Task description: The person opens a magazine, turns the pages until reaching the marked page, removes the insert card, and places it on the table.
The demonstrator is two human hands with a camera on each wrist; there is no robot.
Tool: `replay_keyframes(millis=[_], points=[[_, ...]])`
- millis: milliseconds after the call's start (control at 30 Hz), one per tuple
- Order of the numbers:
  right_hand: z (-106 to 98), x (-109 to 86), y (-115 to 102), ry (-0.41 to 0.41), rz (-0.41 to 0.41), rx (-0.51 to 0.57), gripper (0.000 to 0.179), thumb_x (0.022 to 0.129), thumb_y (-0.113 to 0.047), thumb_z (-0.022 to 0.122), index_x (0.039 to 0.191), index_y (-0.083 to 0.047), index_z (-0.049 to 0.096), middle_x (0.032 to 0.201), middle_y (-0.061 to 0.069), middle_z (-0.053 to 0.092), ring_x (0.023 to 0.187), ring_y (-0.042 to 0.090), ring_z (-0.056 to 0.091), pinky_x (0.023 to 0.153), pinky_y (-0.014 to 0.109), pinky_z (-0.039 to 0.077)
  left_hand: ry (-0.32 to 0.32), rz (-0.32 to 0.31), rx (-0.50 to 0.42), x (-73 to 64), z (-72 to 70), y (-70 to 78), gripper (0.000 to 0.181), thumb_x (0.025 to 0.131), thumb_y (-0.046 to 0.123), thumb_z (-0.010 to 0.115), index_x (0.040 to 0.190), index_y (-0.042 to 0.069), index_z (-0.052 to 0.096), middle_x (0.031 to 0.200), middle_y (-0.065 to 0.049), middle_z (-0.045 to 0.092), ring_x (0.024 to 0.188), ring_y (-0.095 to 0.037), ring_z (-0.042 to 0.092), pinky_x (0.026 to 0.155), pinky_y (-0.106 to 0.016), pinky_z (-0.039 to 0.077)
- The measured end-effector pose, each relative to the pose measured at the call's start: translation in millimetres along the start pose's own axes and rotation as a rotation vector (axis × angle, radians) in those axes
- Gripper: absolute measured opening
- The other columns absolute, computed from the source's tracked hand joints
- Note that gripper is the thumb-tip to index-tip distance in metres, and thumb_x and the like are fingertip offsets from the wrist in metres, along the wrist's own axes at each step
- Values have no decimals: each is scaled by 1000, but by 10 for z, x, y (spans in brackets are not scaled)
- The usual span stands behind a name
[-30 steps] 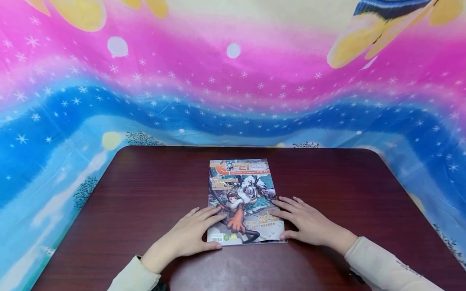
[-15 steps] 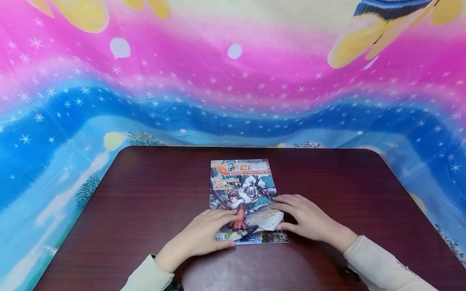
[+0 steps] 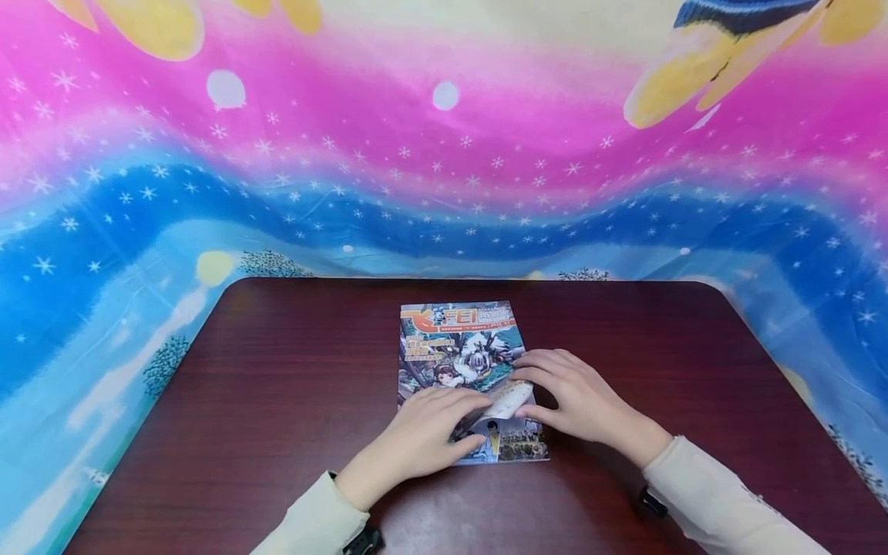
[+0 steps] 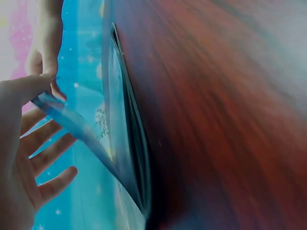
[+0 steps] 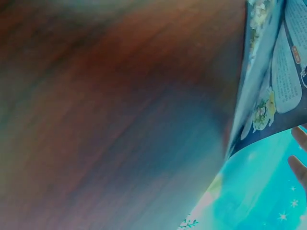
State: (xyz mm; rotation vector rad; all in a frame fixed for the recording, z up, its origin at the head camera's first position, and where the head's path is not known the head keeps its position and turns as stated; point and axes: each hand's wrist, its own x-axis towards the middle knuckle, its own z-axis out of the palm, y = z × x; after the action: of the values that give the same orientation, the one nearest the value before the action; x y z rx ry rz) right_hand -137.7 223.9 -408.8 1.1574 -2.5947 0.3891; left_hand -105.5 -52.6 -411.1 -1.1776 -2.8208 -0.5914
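A magazine point(image 3: 472, 339) with an illustrated cover lies at the middle of the table, its near edge lifted and curled back. Under the lifted part point(image 3: 509, 402), a colourful inner page point(image 3: 520, 445) shows. My left hand point(image 3: 416, 432) pinches the curled edge, thumb below and fingers above. In the left wrist view, the raised leaf point(image 4: 81, 129) runs between the thumb and fingers of this hand point(image 4: 19, 163). At the right edge, my right hand point(image 3: 583, 397) holds the lifted corner between thumb and fingers. Printed inside pages point(image 5: 285, 76) appear in the right wrist view, beside some right fingertips point(image 5: 298, 170).
The dark red-brown wooden table point(image 3: 291, 362) has rounded far corners. Behind and around it hangs a pink and blue cloth point(image 3: 388, 185) with snowflakes. Light sleeves point(image 3: 721, 493) cover both forearms, with a black strap point(image 3: 364, 539) at the left wrist.
The cover lay flat a second ago; its near edge is now raised and rolled away from me. My left hand has moved right and forward along it, my right hand slightly inward.
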Motion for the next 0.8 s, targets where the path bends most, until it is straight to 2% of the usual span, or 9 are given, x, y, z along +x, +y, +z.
replay_keyframes(millis=[300,800], points=[[-44,48,-23,47,-26,7,51,90,-57,64,117,-15,70,122,2,65,118,22,57,100,46,44,154,58,22,122,6,75,37,97,33,65,133,23,61,127,6,65,116,-14,61,100,-35,48],[-134,54,-60,50,-20,11,51,92,-56,62,121,-15,69,125,2,64,120,22,55,102,47,42,247,131,40,219,-80,149,32,99,36,61,129,24,65,125,6,66,114,-12,62,93,-34,51]])
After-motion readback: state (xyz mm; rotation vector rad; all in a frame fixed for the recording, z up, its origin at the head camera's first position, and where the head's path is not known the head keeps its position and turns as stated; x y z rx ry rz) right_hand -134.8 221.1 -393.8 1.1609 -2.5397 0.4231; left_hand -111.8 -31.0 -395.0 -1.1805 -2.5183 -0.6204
